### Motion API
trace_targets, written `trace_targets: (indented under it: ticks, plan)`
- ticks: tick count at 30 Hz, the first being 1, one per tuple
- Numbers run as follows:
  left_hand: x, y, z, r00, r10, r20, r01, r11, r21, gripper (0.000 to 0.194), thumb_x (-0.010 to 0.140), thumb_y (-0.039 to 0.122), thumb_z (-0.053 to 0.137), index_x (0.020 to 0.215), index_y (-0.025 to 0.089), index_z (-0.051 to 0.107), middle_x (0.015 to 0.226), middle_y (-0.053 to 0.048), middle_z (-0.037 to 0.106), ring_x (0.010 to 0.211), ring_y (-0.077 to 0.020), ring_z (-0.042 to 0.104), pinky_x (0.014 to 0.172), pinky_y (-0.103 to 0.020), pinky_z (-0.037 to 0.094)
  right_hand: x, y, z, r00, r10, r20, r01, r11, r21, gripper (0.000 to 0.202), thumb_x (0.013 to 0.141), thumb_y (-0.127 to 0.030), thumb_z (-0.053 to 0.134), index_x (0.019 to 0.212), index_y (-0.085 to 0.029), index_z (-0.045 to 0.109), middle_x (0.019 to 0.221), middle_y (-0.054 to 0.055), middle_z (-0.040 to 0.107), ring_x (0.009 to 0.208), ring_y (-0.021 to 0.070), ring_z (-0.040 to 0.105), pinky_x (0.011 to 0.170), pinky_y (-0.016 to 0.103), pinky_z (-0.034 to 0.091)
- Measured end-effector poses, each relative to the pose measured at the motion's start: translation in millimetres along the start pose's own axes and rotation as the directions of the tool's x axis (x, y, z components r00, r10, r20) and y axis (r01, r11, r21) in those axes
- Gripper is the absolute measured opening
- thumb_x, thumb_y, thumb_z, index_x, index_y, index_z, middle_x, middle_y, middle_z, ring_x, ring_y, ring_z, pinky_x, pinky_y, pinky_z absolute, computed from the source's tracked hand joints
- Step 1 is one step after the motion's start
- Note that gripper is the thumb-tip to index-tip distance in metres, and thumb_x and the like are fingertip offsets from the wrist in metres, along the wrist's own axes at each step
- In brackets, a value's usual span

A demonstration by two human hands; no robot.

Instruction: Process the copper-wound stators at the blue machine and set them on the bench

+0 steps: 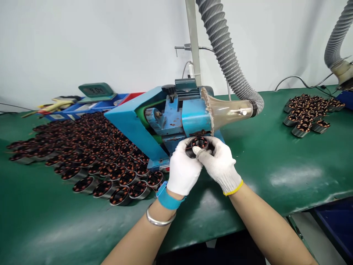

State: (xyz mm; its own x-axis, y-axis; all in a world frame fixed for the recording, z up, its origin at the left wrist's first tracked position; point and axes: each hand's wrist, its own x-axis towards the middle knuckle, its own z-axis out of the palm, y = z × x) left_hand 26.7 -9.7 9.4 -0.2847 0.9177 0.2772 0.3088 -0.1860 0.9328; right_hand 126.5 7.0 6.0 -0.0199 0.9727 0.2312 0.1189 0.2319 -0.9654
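- Left hand and right hand: fingers clamped on a ring between them, gloves hiding its sides
- Machine just beyond the fingers, partly hiding other rings to their left
- Hose above them, cut off

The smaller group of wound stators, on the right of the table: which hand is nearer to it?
The right hand. It is left of the smaller stator group, in front of the blue machine; the left hand is farther left.

Knitted cloth gloves, glossy tabletop
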Motion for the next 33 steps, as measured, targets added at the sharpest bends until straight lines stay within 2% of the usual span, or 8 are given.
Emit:
trace_targets:
  ticks: [5, 9, 17, 22, 30, 33]
  plan:
    - [4, 5, -0.2, 1.000, 0.010, -0.003, -0.009, 0.997, 0.079, 0.039, 0.064, 0.015, 0.069, 0.102, 0.016, 0.061, 0.092, -0.007, 0.074, 0.086, -0.0243, 0.070, 0.080, -0.037, 0.056, 4, -6, -2, 0.999, 0.031, 0.025, -0.032, 0.999, 0.042, 0.031, 0.075, -0.036, 0.067, 0.101, -0.018, 0.067, 0.099, 0.007, 0.069, 0.094, 0.0224, 0.066, 0.088, 0.035, 0.053]
    - [6, 6, -0.7, 0.999, 0.028, 0.020, -0.030, 0.996, 0.087, 0.039, 0.064, 0.016, 0.069, 0.102, 0.017, 0.060, 0.090, -0.006, 0.074, 0.083, -0.0236, 0.070, 0.077, -0.036, 0.056, 3, -5, -2, 0.999, 0.009, 0.033, -0.011, 0.997, 0.072, 0.031, 0.077, -0.038, 0.066, 0.101, -0.019, 0.067, 0.099, 0.007, 0.069, 0.095, 0.0229, 0.065, 0.089, 0.036, 0.053]
    - [7, -2, -2.4, 0.995, 0.085, 0.043, -0.089, 0.992, 0.093, 0.042, 0.063, 0.018, 0.072, 0.103, 0.019, 0.060, 0.097, -0.006, 0.072, 0.089, -0.0240, 0.069, 0.084, -0.037, 0.055, 0, 0, -3, 0.998, -0.065, -0.008, 0.065, 0.995, 0.071, 0.032, 0.074, -0.035, 0.068, 0.101, -0.019, 0.066, 0.101, 0.007, 0.067, 0.097, 0.0234, 0.063, 0.090, 0.037, 0.052]
    - [8, 0, -4.7, 0.995, 0.059, 0.075, -0.067, 0.992, 0.103, 0.041, 0.065, 0.018, 0.071, 0.104, 0.019, 0.060, 0.093, -0.005, 0.072, 0.086, -0.0236, 0.069, 0.080, -0.036, 0.056, 1, 2, -1, 1.000, -0.029, 0.008, 0.028, 0.995, 0.095, 0.028, 0.077, -0.036, 0.066, 0.100, -0.020, 0.066, 0.099, 0.006, 0.068, 0.098, 0.0240, 0.063, 0.092, 0.039, 0.051]
    - [14, 6, -9.2, 0.989, 0.069, 0.129, -0.088, 0.985, 0.149, 0.041, 0.063, 0.023, 0.075, 0.102, 0.018, 0.063, 0.091, -0.005, 0.073, 0.087, -0.0243, 0.069, 0.083, -0.036, 0.055, 1, 6, 5, 0.999, 0.008, -0.048, -0.003, 0.994, 0.110, 0.034, 0.075, -0.038, 0.068, 0.102, -0.018, 0.066, 0.097, 0.007, 0.068, 0.093, 0.0233, 0.064, 0.088, 0.038, 0.052]
    - [9, 3, -7.8, 0.993, 0.075, 0.092, -0.086, 0.989, 0.120, 0.042, 0.064, 0.023, 0.074, 0.104, 0.018, 0.062, 0.095, -0.006, 0.073, 0.089, -0.0238, 0.069, 0.083, -0.036, 0.055, -1, 5, 3, 0.999, -0.011, -0.035, 0.015, 0.994, 0.105, 0.034, 0.076, -0.037, 0.067, 0.103, -0.017, 0.066, 0.098, 0.008, 0.067, 0.093, 0.0234, 0.064, 0.088, 0.038, 0.052]
